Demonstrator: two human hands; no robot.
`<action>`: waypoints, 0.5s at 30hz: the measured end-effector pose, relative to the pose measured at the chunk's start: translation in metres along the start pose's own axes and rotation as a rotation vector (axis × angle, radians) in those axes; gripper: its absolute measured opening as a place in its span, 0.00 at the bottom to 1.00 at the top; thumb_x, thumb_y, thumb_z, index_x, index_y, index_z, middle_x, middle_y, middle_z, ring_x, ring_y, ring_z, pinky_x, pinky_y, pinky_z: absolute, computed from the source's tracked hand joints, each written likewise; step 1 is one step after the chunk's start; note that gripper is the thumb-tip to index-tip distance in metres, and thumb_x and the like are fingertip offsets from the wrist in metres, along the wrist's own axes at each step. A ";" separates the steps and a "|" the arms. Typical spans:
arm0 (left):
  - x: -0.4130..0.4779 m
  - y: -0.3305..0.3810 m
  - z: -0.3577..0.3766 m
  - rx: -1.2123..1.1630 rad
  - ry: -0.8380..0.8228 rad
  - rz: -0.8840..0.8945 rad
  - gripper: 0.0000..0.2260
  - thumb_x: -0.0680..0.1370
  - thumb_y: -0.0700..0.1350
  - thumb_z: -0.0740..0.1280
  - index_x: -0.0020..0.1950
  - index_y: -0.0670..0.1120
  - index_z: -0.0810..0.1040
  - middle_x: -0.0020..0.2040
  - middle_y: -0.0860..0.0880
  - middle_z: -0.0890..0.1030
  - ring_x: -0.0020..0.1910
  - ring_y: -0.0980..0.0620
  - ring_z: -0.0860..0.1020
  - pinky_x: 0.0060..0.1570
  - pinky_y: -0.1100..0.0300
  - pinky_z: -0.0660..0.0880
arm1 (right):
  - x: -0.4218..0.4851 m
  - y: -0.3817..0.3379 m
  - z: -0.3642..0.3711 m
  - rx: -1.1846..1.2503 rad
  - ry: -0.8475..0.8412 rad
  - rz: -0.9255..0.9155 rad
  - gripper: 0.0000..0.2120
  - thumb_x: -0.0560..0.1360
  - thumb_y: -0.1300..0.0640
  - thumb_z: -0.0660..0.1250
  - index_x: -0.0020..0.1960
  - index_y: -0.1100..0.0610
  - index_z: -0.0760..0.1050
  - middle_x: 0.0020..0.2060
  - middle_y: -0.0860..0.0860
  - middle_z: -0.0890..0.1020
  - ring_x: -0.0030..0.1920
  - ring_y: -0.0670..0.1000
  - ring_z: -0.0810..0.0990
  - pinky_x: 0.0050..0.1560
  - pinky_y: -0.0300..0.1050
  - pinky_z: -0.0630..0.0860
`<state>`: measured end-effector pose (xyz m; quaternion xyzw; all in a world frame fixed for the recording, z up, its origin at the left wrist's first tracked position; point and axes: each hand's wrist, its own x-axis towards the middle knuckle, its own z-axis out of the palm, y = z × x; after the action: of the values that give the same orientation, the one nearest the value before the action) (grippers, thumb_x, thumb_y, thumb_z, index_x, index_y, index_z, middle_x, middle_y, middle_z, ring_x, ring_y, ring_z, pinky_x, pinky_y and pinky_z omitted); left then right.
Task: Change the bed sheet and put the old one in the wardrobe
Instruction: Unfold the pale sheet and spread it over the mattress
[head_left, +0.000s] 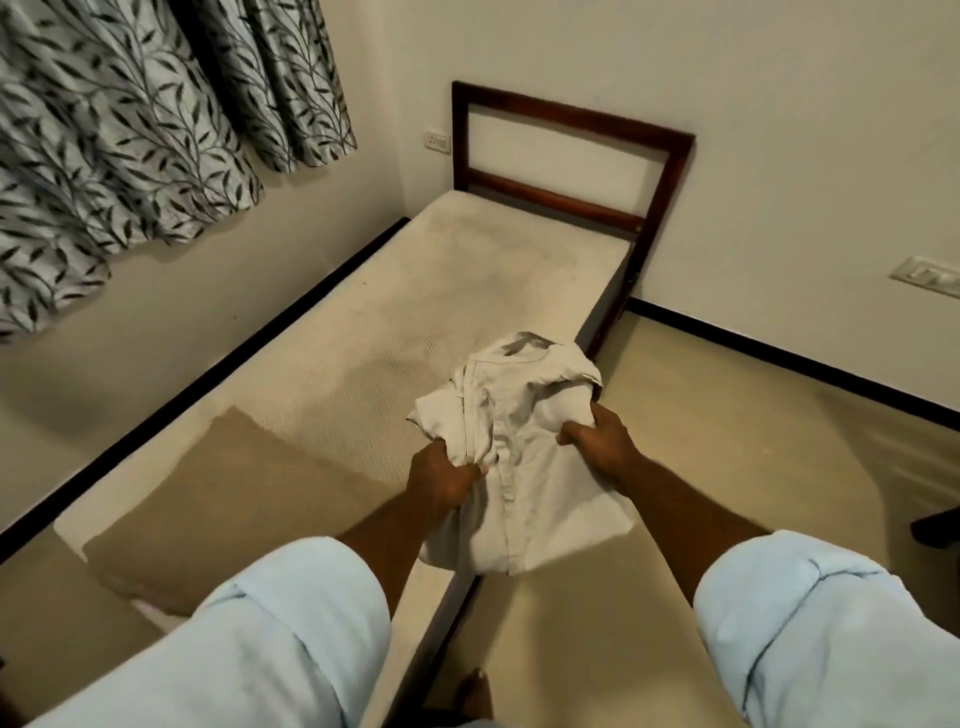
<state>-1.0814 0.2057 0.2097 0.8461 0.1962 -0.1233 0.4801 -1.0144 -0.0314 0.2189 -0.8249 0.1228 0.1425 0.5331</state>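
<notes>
From the head view, the sheet (519, 447) is a loose white bundle held in the air over the bed's right edge, partly above the mattress (467, 291) and partly above the floor (727, 441). The left grip (441, 480) is closed on a bunched fold at the bundle's left side, and the right grip (602, 441) is clenched on its upper right edge.

The bundle is only gathered, not folded, and its lower part hangs free below both grips. That slack could slide out and trail on the floor, where a bare foot (475, 691) stands close enough to tread on it. I cannot tell whether this is the old sheet or the fresh one. The mattress lies bare.

A tan pillow (208, 499) rests on the near end of the mattress and would be in the way of any spreading. The wooden headboard (571, 150) stands at the far end against the wall. A leaf-patterned curtain (130, 119) hangs at the left. No wardrobe shows in this view.
</notes>
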 end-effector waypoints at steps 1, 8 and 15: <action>0.013 0.007 0.001 0.000 0.011 -0.002 0.25 0.73 0.51 0.77 0.66 0.42 0.77 0.63 0.44 0.81 0.60 0.44 0.79 0.50 0.62 0.70 | 0.019 -0.006 -0.005 0.001 -0.015 -0.001 0.17 0.70 0.60 0.73 0.57 0.50 0.79 0.51 0.52 0.82 0.49 0.54 0.80 0.44 0.47 0.75; 0.093 0.053 0.015 -0.019 0.131 -0.043 0.28 0.71 0.54 0.78 0.67 0.45 0.78 0.63 0.45 0.82 0.63 0.43 0.79 0.60 0.58 0.74 | 0.142 -0.034 -0.026 -0.019 -0.169 -0.018 0.16 0.69 0.58 0.74 0.56 0.50 0.81 0.49 0.51 0.84 0.48 0.56 0.83 0.49 0.52 0.82; 0.157 0.092 0.046 -0.090 0.298 -0.175 0.27 0.70 0.54 0.79 0.65 0.44 0.79 0.60 0.45 0.83 0.59 0.44 0.80 0.56 0.58 0.75 | 0.259 -0.069 -0.047 -0.149 -0.400 -0.086 0.19 0.68 0.55 0.73 0.58 0.50 0.80 0.50 0.50 0.85 0.51 0.56 0.83 0.53 0.54 0.81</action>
<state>-0.9011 0.1572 0.1946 0.8123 0.3433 -0.0290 0.4705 -0.7443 -0.0600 0.2005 -0.8219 -0.0317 0.2888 0.4900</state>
